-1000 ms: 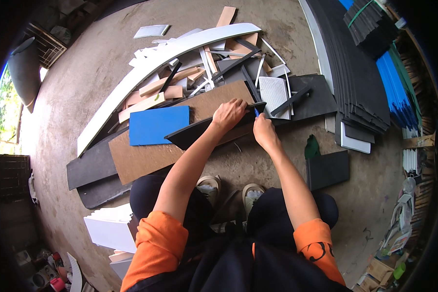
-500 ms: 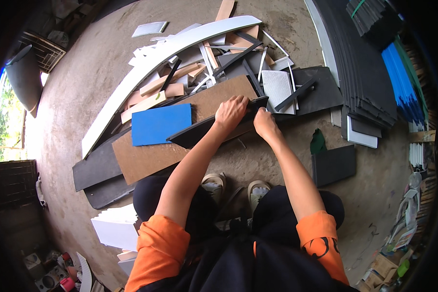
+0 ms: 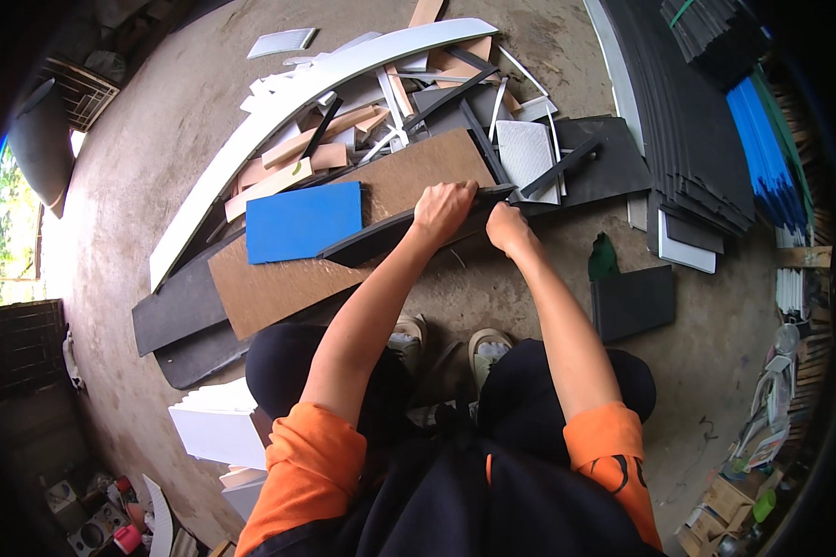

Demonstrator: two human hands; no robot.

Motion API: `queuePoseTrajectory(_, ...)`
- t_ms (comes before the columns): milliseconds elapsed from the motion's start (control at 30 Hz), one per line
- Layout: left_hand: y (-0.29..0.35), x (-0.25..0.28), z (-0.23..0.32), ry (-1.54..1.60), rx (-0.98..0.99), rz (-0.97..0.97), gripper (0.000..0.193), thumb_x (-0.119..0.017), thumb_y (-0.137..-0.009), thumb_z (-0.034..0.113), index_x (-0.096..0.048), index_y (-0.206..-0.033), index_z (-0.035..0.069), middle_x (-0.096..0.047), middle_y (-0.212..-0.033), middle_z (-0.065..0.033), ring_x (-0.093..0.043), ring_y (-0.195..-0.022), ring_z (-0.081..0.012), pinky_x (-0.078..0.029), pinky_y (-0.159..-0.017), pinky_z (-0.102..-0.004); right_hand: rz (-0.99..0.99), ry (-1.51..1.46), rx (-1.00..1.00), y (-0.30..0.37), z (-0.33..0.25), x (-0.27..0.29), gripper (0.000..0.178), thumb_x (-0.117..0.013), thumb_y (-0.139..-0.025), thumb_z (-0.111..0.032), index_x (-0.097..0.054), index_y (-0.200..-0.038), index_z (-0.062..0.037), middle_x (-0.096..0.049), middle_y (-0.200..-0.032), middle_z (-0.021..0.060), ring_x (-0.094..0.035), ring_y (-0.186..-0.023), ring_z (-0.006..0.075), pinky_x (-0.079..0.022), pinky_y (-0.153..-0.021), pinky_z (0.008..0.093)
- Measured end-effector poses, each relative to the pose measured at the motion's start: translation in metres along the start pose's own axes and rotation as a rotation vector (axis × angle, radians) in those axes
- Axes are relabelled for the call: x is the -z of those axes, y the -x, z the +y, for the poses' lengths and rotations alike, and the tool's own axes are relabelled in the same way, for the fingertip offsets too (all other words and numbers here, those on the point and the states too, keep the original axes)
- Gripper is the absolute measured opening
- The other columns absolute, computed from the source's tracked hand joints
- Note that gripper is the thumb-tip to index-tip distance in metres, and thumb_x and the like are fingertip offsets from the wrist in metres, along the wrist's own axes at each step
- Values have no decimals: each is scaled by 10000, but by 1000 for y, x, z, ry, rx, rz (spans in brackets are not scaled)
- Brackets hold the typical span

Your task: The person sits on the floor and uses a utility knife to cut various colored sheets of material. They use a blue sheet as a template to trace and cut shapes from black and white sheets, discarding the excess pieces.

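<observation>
My left hand [image 3: 446, 209] is closed over the upper edge of a long black foam-like strip [image 3: 372, 243], near its right end. The strip lies slanted across a brown board [image 3: 427, 160], its left end touching a flat blue sheet [image 3: 304, 223]. Just right of that strip's end, my right hand [image 3: 508, 228] is closed in a fist. Whatever its fingers hold is hidden from view.
Behind the boards lies a heap of offcuts, with a long white strip [image 3: 297, 111] across it. Stacked black sheets [image 3: 687, 139] stand at the right. Nearer are a black block [image 3: 633, 304], a green scrap [image 3: 603, 257] and white pieces [image 3: 215, 422].
The black strip's front face shows narrower now, as if it has tipped or bent. Both hands stay close together at its right end. The whole view has shifted slightly.
</observation>
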State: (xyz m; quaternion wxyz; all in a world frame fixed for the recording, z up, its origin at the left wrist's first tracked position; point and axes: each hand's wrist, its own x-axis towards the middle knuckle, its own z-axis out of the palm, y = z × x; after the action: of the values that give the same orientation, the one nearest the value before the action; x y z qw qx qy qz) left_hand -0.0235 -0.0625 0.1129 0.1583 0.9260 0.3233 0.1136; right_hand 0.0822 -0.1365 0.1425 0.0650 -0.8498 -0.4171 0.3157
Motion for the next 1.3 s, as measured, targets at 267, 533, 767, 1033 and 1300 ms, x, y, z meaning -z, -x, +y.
queuePoseTrajectory(267, -4, -1, -9, -51, 16, -19, 152, -514, -808, 206, -514, -848, 59, -595, -664, -143, -606, -650, -318, -479, -560, -409, -34, 8, -24, -21, 5, -23, 288, -398, -814, -84, -501, -1032, 72, -527, -1040, 287, -528, -982, 387, -469, -807, 421)
queuePoseTrajectory(533, -6, 8, -4, 13, 4, -43, 192, -542, -798, 239, -502, -838, 55, -591, -663, -148, -600, -649, -327, -478, -552, -404, -45, -182, -108, -46, 39, -75, 367, -291, -882, -212, -436, -1139, 5, -494, -1089, 290, -480, -1027, 414, -403, -877, 447)
queuePoseTrajectory(767, -11, 7, -10, 4, 18, -40, 223, -552, -797, 268, -510, -839, 53, -595, -687, -146, -597, -650, -330, -484, -548, -402, -24, -171, -72, -50, 63, -117, 343, -242, -878, -144, -366, -1154, 17, -513, -1022, 314, -504, -974, 431, -421, -830, 471)
queuePoseTrajectory(1033, -10, 6, -20, -34, 26, -68, 244, -570, -784, 286, -532, -876, 63, -603, -728, -155, -602, -679, -330, -489, -563, -405, 30, -125, -37, -57, 78, -86, 279, -372, -879, -184, -421, -1033, 43, -554, -908, 308, -533, -909, 444, -438, -794, 483)
queuePoseTrajectory(1300, -12, 69, -5, 203, -59, 111, 351, -614, -752, 289, -579, -988, 32, -608, -829, -183, -581, -786, -361, -471, -692, -401, 169, -263, 54, -56, 91, 76, 378, -421, -866, -300, -468, -952, 65, -583, -793, 241, -576, -486, 319, -479, -451, 397)
